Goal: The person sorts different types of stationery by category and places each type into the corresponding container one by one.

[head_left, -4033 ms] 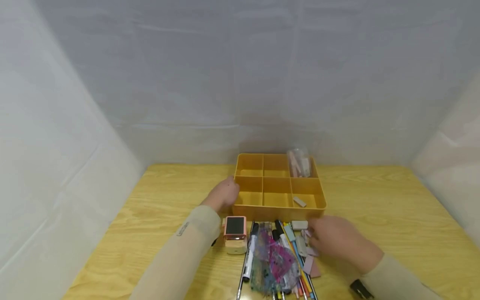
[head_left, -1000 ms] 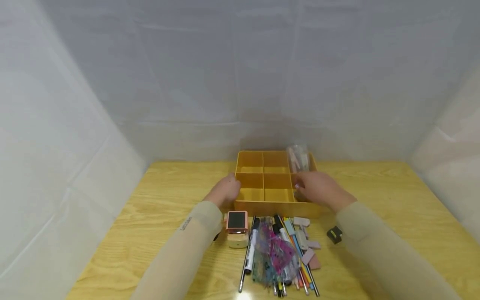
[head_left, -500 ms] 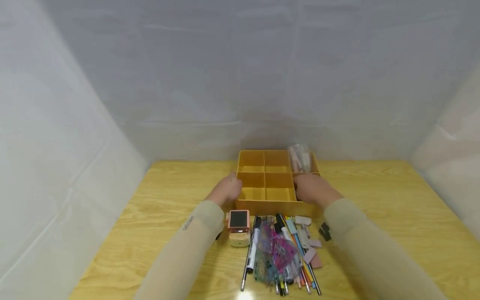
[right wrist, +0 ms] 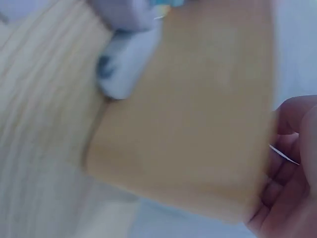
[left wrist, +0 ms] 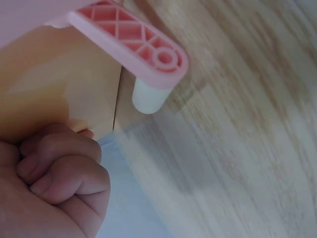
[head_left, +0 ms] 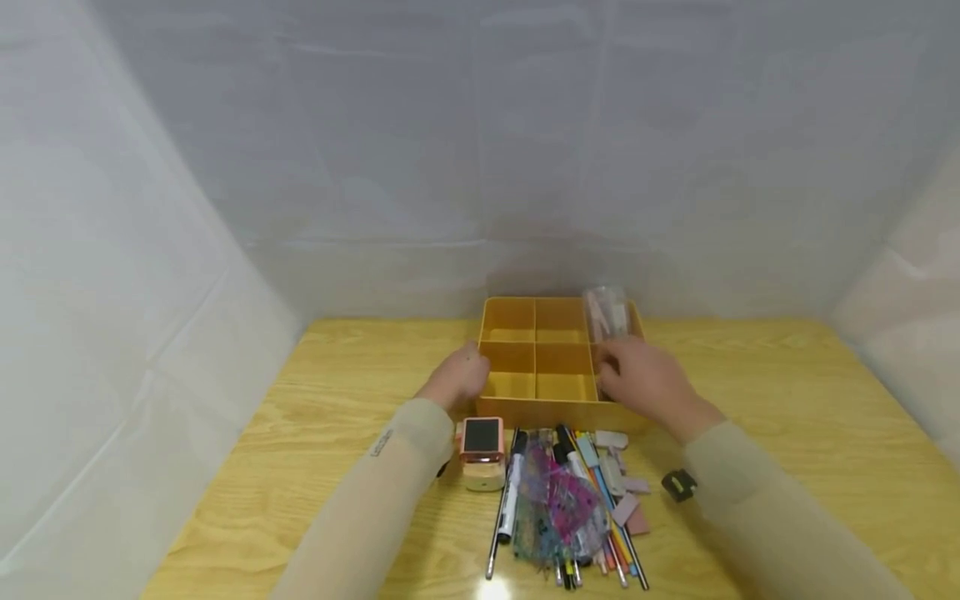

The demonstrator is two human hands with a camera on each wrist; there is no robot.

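A: Where is the yellow plastic divided tray [head_left: 558, 408], and which hand is closer to it?

B: It sits mid-worktop toward the back wall, long side running left to right. Both hands are at it: the left hand [head_left: 459, 379] against the tray's left wall with fingers [left wrist: 64, 166] curled into a fist, nothing in them; the right hand [head_left: 645, 379] over the tray's front right compartment, fingers [right wrist: 290, 148] bent over its rim. Whether they pinch anything, I cannot tell

A: What lies around the tray?

B: A clear plastic bag of small pieces [head_left: 607, 315] stands in its back right compartment. In front of the tray lie a pink square device [head_left: 482, 446], a fan of pens and markers [head_left: 566, 508] and small erasers [head_left: 622, 487] on the pale wooden worktop [head_left: 787, 400], with white sheeting [head_left: 450, 150] on three sides
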